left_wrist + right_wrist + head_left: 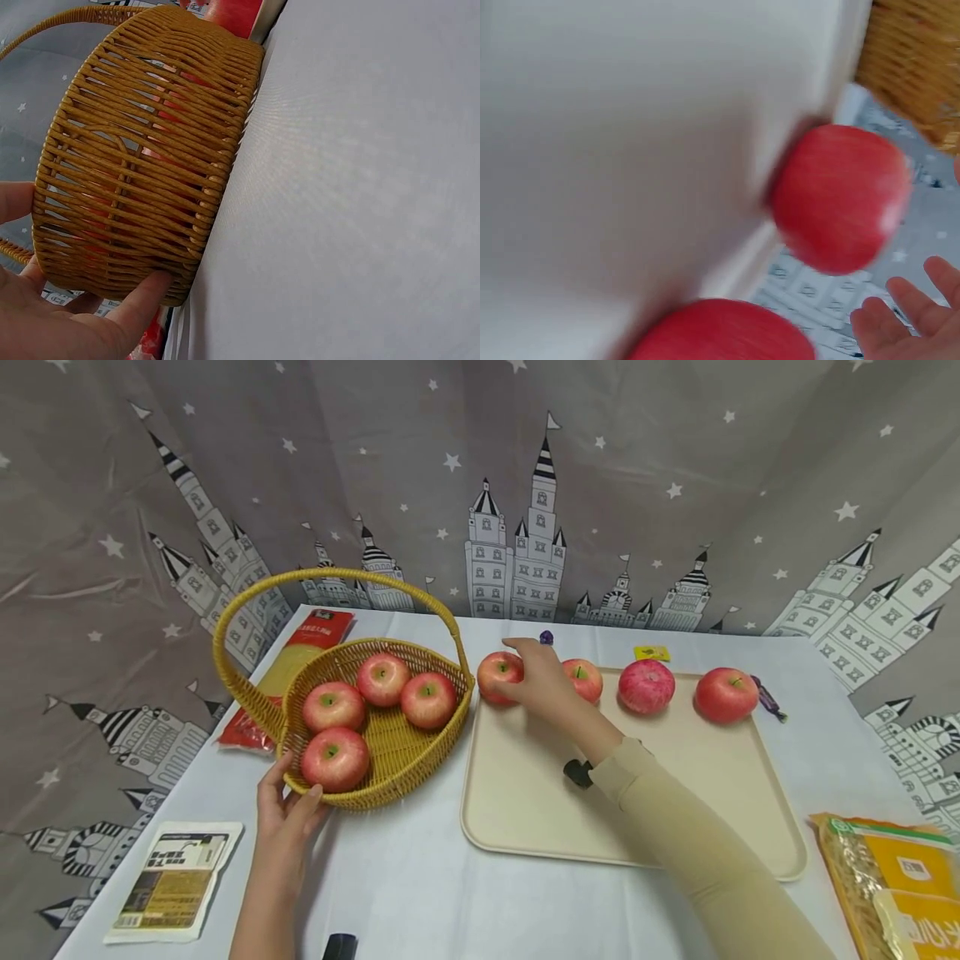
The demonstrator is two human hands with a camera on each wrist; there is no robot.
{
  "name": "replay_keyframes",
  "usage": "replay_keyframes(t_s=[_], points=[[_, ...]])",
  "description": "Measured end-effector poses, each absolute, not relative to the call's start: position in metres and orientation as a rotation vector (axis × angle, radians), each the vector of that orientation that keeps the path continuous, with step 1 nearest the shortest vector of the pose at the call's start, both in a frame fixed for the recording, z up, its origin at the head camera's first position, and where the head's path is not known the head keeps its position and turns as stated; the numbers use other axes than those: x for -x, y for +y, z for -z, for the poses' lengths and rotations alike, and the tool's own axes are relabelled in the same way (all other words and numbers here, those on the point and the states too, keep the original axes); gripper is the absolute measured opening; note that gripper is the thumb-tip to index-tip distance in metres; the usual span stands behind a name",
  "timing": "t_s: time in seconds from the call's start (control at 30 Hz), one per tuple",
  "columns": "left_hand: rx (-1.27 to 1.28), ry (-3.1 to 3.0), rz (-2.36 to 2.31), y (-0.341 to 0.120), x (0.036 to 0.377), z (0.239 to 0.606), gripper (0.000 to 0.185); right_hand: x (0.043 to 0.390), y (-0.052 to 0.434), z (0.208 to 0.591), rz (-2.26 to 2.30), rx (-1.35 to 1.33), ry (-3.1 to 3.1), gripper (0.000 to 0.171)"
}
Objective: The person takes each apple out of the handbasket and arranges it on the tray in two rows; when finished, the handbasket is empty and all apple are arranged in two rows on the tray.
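Observation:
A yellow wicker basket [397,783] with a tall arched handle stands on the left, with several red apples [335,758] inside. My left hand [285,814] holds the basket at its near left side, the thumb by the rim; fingers [142,304] lie against the weave in the left wrist view. My right hand [546,683] reaches over a red apple [498,677] at the back left corner of a beige tray [525,810]. In the right wrist view its spread fingers [919,307] are apart from that apple [840,199]. More apples [647,686] line the tray's back edge.
A red and yellow food packet [318,639] lies behind the basket, a white and brown pouch [174,881] at front left. An orange bag [892,885] lies at front right. Small wrapped candies [768,700] and a yellow packet [652,653] lie around the tray. A castle-print curtain [420,468] hangs behind.

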State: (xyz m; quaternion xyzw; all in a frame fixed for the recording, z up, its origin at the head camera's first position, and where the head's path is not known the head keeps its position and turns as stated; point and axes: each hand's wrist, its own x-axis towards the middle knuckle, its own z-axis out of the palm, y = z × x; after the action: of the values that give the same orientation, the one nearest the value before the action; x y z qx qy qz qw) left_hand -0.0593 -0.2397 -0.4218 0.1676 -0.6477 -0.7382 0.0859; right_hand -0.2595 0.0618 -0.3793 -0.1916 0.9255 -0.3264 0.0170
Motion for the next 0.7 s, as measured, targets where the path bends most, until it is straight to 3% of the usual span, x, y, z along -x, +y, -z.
replay_keyframes(t_s=[0.4, 0.7], points=[[-0.494, -1.948, 2.182, -0.240, 0.059, 0.421, 0.064, 0.208, 0.047, 0.349, 1.182, 0.823, 2.720, 0.070], [-0.486, -1.939, 2.192, -0.239, 0.060, 0.422, 0.064, 0.201, 0.002, 0.345, 1.023, 1.001, 2.702, 0.070]])
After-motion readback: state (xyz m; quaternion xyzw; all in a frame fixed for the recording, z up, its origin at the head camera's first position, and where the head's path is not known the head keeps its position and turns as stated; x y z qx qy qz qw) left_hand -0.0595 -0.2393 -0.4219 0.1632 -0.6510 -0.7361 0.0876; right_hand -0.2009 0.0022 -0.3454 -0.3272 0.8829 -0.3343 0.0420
